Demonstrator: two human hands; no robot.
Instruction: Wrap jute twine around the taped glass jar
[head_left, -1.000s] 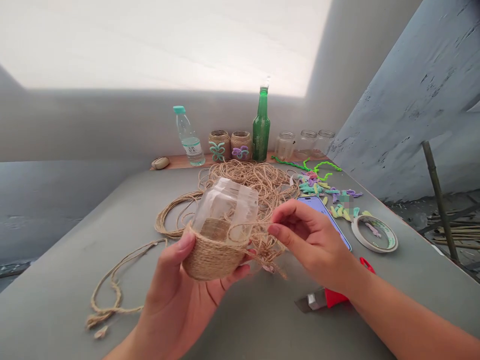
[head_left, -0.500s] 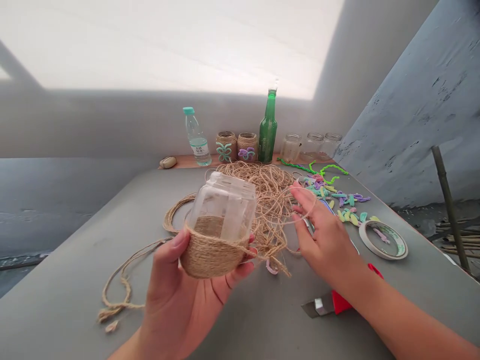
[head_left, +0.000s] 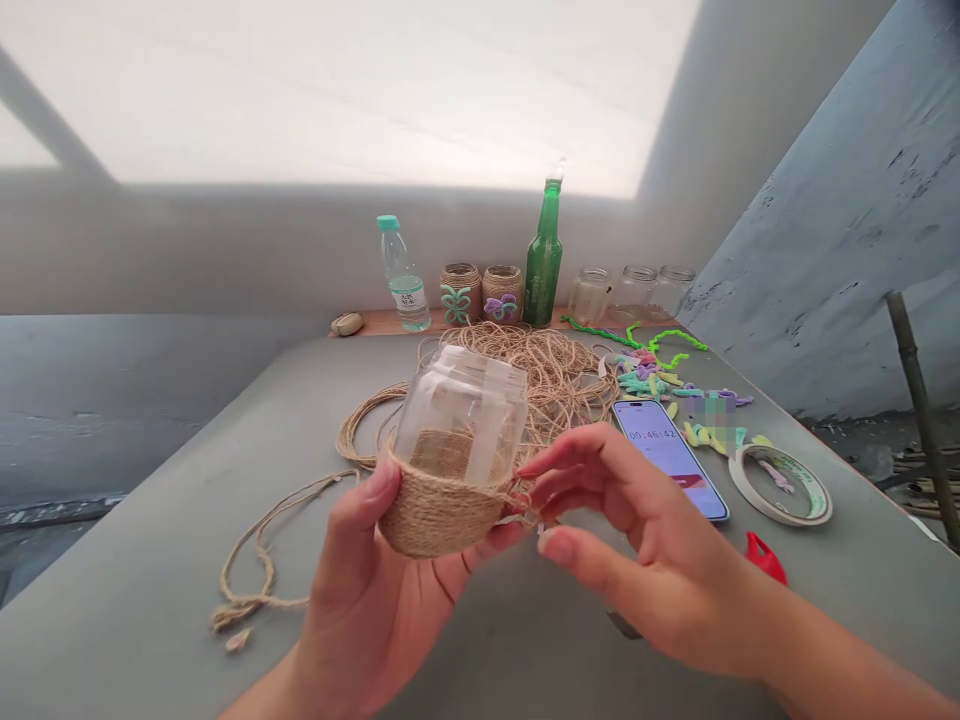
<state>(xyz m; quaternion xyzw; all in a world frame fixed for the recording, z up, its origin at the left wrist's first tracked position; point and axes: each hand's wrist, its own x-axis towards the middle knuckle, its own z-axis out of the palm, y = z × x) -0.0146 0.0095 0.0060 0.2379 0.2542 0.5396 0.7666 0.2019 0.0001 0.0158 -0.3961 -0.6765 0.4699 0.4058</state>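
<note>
I'm watching the left hand [head_left: 375, 590] cradle one glass jar [head_left: 459, 410] in midair above the table, fingers wrapped around its lower half, which is bound in coiled jute twine [head_left: 439, 515]. The right hand [head_left: 645, 550] is right beside it, fingertips drawn close at the twine's edge; I can't tell if they're pinching a strand. Beyond: one loose twine heap [head_left: 540, 375], one phone [head_left: 670, 460], one tape roll [head_left: 780, 485], and fuzzy pipe-cleaner pieces [head_left: 652, 380], partly blurred. Farthest, on a wooden shelf [head_left: 379, 322]: one green bottle [head_left: 543, 260], one water bottle [head_left: 403, 275], two twine-wrapped jars [head_left: 480, 293], three bare jars [head_left: 634, 292].
</note>
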